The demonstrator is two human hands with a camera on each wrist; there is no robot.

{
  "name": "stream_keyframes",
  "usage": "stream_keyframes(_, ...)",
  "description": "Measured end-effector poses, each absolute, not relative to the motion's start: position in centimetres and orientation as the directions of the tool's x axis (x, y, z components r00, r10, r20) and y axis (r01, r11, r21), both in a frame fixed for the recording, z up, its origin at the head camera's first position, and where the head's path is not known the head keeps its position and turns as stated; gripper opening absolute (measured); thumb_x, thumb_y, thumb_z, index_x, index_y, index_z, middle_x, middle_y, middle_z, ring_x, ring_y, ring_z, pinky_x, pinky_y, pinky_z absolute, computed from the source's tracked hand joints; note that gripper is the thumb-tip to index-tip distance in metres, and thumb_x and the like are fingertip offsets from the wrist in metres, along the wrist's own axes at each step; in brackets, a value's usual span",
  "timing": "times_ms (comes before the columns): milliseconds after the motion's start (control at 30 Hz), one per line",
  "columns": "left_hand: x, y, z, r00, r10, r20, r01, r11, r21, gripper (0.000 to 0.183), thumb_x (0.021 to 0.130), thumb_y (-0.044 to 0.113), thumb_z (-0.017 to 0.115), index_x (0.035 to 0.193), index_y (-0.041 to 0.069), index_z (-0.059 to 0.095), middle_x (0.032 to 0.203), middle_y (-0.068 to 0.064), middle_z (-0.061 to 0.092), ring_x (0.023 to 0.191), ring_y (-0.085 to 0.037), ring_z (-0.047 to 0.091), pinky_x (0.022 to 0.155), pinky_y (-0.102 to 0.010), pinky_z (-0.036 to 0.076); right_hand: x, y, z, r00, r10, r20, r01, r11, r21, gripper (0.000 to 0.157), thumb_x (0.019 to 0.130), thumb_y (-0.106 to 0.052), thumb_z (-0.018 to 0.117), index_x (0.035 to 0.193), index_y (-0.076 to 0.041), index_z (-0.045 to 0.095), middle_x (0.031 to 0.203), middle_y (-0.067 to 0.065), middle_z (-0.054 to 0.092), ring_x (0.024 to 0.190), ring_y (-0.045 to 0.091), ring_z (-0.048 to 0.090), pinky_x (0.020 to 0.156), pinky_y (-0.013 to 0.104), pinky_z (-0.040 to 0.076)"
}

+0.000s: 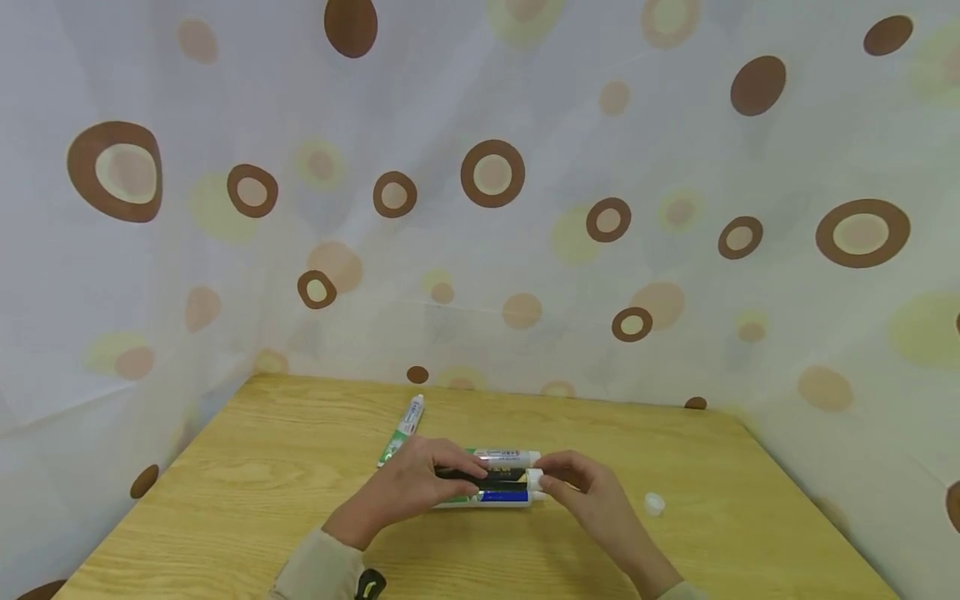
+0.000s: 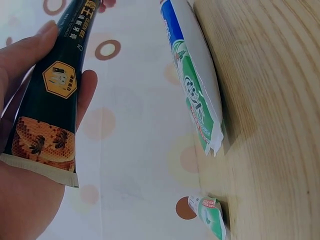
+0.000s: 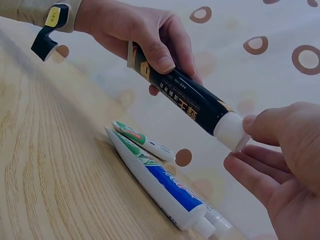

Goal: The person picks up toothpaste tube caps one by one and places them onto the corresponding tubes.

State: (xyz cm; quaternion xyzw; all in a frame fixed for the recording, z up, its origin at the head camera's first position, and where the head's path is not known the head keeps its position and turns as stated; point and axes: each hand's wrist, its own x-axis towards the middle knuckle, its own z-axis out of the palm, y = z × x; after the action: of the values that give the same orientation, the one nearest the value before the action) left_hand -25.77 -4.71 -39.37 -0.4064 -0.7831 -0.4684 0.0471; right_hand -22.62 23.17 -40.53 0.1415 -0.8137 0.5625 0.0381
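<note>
My left hand grips a black toothpaste tube by its body, thumb on one side and fingers on the other. In the left wrist view the tube shows a honeycomb-and-bee print near its flat crimped end. At the other end sits a white cap, which my right hand pinches between thumb and fingertips. The tube is held level above the table. Below and beside it lie a green, blue and white toothpaste tube and a silver-and-green tube, partly hidden by my left hand.
A smaller green-and-white tube lies slanted behind my left hand. One loose white cap rests on the wooden table to the right of my right hand. A dotted curtain surrounds the table's back and sides.
</note>
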Motion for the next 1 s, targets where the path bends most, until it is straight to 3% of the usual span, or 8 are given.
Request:
stream_keyframes(167, -25.66, -4.77, -39.32, -0.668, 0.594, 0.448, 0.672, 0.222, 0.707, 0.022, 0.084, 0.012, 0.079, 0.105, 0.018, 0.079, 0.107, 0.004, 0.075, 0.100, -0.008, 0.069, 0.080, -0.021, 0.056, -22.60, 23.20, -40.42, -0.952, -0.191, 0.240, -0.290, 0.303, -0.908, 0.029, 0.093, -0.022, 0.070, 0.114, -0.002, 0.067, 0.113, 0.016, 0.069, 0.098, 0.008, 0.067, 0.086, 0.024, 0.055)
stream_keyframes(400, -25.68, -4.96, -39.27, -0.673, 0.582, 0.456, 0.678, 0.239, 0.695, 0.023, 0.084, 0.014, 0.079, 0.106, 0.021, 0.079, 0.108, 0.005, 0.075, 0.100, -0.008, 0.070, 0.079, -0.020, 0.056, -22.71, 23.51, -40.36, -0.936, -0.275, 0.221, -0.292, 0.253, -0.922, 0.038, 0.094, -0.020, 0.069, 0.122, 0.005, 0.063, 0.118, 0.023, 0.066, 0.099, 0.013, 0.070, 0.089, 0.034, 0.057)
stream_keyframes(600, -25.64, -4.92, -39.15, -0.684, 0.576, 0.448, 0.661, 0.229, 0.714, 0.022, 0.085, 0.017, 0.079, 0.106, 0.021, 0.079, 0.108, 0.005, 0.075, 0.099, -0.008, 0.070, 0.078, -0.021, 0.056, -22.85, 23.52, -40.28, -0.931, -0.294, 0.216, -0.287, 0.226, -0.931, 0.039, 0.097, -0.022, 0.064, 0.125, 0.005, 0.060, 0.121, 0.025, 0.064, 0.100, 0.019, 0.070, 0.089, 0.035, 0.057)
stream_keyframes(833, -25.70, -4.80, -39.24, -0.685, 0.573, 0.450, 0.662, 0.231, 0.713, 0.021, 0.084, 0.018, 0.079, 0.105, 0.022, 0.079, 0.107, 0.006, 0.075, 0.098, -0.008, 0.069, 0.078, -0.021, 0.056, -22.85, 23.45, -40.29, -0.932, -0.243, 0.268, -0.328, 0.253, -0.910, 0.033, 0.097, -0.023, 0.065, 0.118, 0.002, 0.064, 0.118, 0.022, 0.065, 0.098, 0.010, 0.069, 0.087, 0.027, 0.057)
stream_keyframes(1000, -25.60, -4.78, -39.31, -0.688, 0.574, 0.444, 0.657, 0.232, 0.718, 0.021, 0.084, 0.015, 0.079, 0.104, 0.020, 0.079, 0.107, 0.004, 0.075, 0.100, -0.009, 0.069, 0.079, -0.021, 0.056, -22.81, 23.41, -40.31, -0.942, -0.239, 0.234, -0.294, 0.256, -0.921, 0.035, 0.096, -0.023, 0.067, 0.117, 0.005, 0.065, 0.116, 0.022, 0.067, 0.095, 0.011, 0.070, 0.086, 0.028, 0.057)
